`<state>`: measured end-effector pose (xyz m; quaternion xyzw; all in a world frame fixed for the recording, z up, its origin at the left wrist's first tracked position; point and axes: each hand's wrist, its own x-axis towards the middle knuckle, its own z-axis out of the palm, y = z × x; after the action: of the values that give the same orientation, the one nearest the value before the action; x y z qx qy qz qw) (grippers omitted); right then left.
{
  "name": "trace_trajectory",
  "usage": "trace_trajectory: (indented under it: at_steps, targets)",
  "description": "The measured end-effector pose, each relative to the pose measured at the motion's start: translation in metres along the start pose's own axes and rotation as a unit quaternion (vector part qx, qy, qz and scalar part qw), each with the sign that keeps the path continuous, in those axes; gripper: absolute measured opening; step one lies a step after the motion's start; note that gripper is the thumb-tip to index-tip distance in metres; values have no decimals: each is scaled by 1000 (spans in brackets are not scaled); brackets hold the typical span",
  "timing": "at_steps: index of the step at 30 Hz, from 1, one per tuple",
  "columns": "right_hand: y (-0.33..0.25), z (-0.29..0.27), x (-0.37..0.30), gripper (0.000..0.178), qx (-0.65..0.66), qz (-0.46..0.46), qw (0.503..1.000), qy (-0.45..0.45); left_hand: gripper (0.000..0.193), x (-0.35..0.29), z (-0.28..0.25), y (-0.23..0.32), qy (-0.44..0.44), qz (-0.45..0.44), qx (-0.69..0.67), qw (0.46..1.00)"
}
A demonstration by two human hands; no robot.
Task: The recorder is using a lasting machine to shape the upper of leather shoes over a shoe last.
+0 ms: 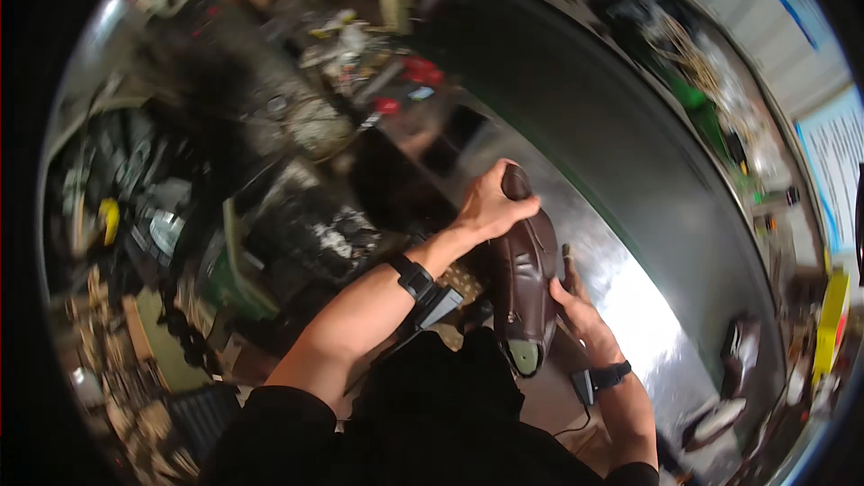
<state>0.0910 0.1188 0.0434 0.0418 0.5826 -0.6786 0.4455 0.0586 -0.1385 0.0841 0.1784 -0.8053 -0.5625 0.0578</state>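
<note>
A dark brown leather shoe (526,261) stands steeply in front of me, its pale green last (525,354) showing at the end nearest my body. My left hand (490,207) is wrapped round its far, rounded end, with the thumb laid across the top. On the shoe's right side, close to the near end, my right hand (583,317) presses with the thumb; its fingers reach up along that side and are partly hidden. Both wrists wear black bands with small boxes.
To the right runs a shiny metal ledge (621,252) beside a wide dark belt (621,126). More brown shoes (741,351) lie at the lower right. A dark flat rectangle (456,139) lies beyond my left hand. Left are a green bin (238,274) and stacked wooden pieces (103,369).
</note>
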Motion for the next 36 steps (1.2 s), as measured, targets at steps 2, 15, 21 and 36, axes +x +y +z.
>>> trace_trajectory:
  at_steps: [2,15,21,36]
  targets:
    - [12,19,20,96,-28,0,999,-28,55,-15,-51,12,40,17,-47,998]
    - [-8,440,14,30,-103,-198,947,-231,45,-244,-446,-25,395,-27,-389,832]
    - [26,559,31,31,-29,-89,948,-304,40,-341,-463,-82,446,70,-506,735]
    - [66,641,103,36,-15,-81,957,-277,33,-315,-502,-115,498,-95,-619,600]
